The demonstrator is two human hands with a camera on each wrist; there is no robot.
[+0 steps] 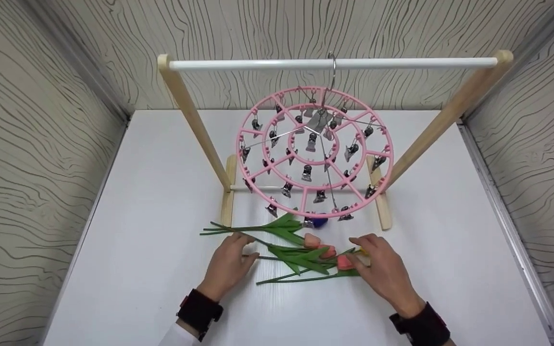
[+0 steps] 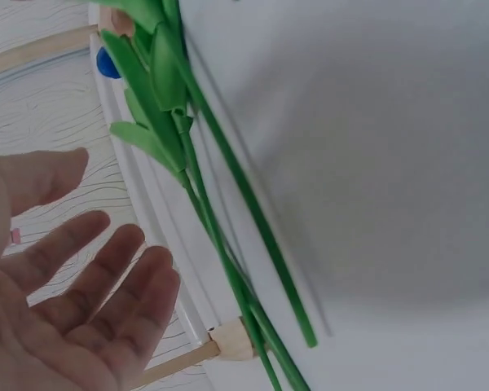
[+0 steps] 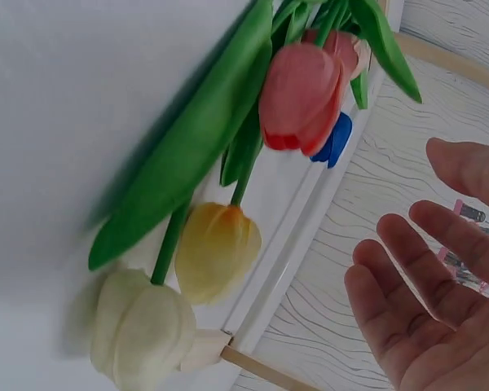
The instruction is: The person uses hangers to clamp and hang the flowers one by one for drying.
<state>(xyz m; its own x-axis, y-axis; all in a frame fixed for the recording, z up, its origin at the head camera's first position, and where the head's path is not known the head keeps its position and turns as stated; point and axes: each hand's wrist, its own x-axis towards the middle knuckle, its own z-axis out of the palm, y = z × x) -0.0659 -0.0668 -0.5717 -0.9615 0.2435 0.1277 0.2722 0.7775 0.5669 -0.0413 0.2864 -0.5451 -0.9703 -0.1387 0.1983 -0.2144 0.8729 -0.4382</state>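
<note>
Near stems [image 2: 252, 212] left hand [image 1: 228, 265], near tulips [image 3: 301, 98] right hand [image 1: 386, 270]

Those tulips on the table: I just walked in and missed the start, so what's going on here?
A person is reaching toward several tulips lying on a white table. The left hand is near the stems, the right hand by the blossoms; both look open and hold nothing. A round pink hanger hangs from the white rail of a rack, and none of its visible clips holds a flower.
</note>
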